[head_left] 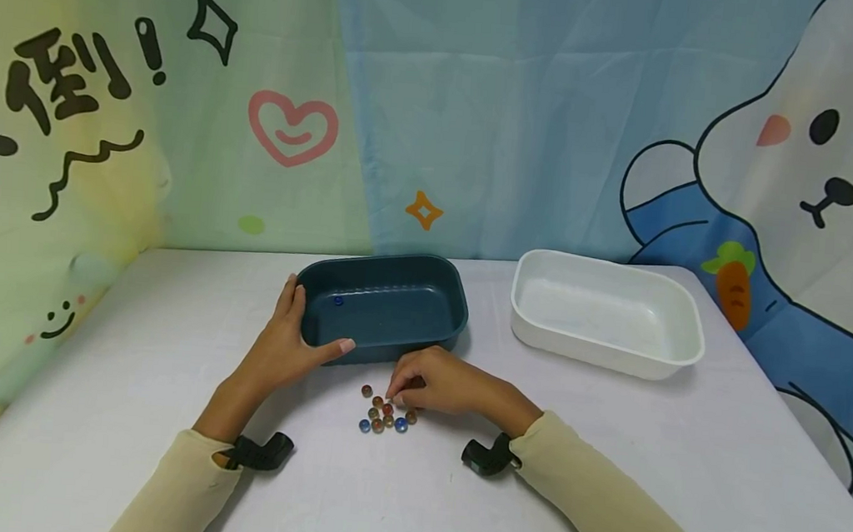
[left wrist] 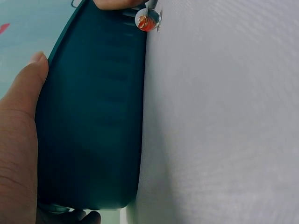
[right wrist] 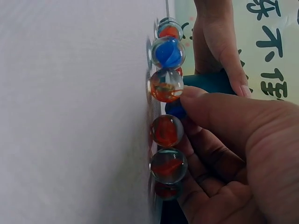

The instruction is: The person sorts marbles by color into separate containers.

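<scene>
A dark teal basin (head_left: 382, 352) stands on the table with one blue marble (head_left: 338, 301) inside. My left hand (head_left: 285, 347) holds its near left corner, thumb along the front rim and fingers against the left end. In front of the basin lies a loose cluster of marbles (head_left: 378, 426), mostly amber and red with a couple of blue ones. Over the right side of this cluster, my right hand (head_left: 442, 380) pinches a blue marble (right wrist: 175, 109) between thumb and fingertips, close to the tabletop. Several red-swirled marbles (right wrist: 167, 165) sit right beside those fingers.
To the right of the teal basin stands a white basin (head_left: 608, 350). A white cloth (head_left: 528, 508) covers the table. Behind it hangs a printed curtain (head_left: 476, 119) with cartoon figures. Each wrist wears a black camera (head_left: 488, 457).
</scene>
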`<state>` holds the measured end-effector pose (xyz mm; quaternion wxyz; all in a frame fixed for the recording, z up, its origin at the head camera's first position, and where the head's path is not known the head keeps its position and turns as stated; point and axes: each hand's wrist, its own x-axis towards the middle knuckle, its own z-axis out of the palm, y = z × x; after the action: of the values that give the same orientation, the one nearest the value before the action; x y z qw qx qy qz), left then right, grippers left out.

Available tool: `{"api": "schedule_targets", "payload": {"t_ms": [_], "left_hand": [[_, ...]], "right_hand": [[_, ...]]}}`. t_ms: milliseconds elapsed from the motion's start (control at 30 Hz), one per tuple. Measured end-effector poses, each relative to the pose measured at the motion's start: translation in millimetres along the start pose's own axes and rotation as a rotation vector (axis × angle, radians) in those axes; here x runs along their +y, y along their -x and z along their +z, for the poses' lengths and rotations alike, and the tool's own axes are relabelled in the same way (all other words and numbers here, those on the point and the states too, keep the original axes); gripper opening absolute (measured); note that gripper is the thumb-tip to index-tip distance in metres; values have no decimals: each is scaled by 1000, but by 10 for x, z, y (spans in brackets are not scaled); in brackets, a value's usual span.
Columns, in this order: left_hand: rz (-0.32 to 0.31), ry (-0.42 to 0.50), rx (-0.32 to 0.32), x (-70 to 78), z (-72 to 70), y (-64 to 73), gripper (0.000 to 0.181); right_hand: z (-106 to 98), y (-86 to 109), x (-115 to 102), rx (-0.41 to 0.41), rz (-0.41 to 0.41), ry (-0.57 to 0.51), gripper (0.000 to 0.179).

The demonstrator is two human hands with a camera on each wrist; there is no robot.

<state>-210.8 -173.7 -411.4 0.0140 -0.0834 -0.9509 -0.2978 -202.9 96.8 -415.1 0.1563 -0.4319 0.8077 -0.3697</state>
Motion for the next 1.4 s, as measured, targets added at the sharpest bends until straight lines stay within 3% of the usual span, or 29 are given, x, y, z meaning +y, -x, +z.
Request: {"api": "schedule_targets", "payload": {"t_ms": [500,1167,1400], "left_hand": [[0,-10,19,-37,-31,-24,127],[8,2,12,-5,-30,-72,128],[4,6,14,-17,6,-20,128]], "right_hand": [[-80,-45,-69,19,36,-102,13],[-160,-31,-106,103,-5,-225,14],[-209,7,-124,57,6,-311,16]]}}
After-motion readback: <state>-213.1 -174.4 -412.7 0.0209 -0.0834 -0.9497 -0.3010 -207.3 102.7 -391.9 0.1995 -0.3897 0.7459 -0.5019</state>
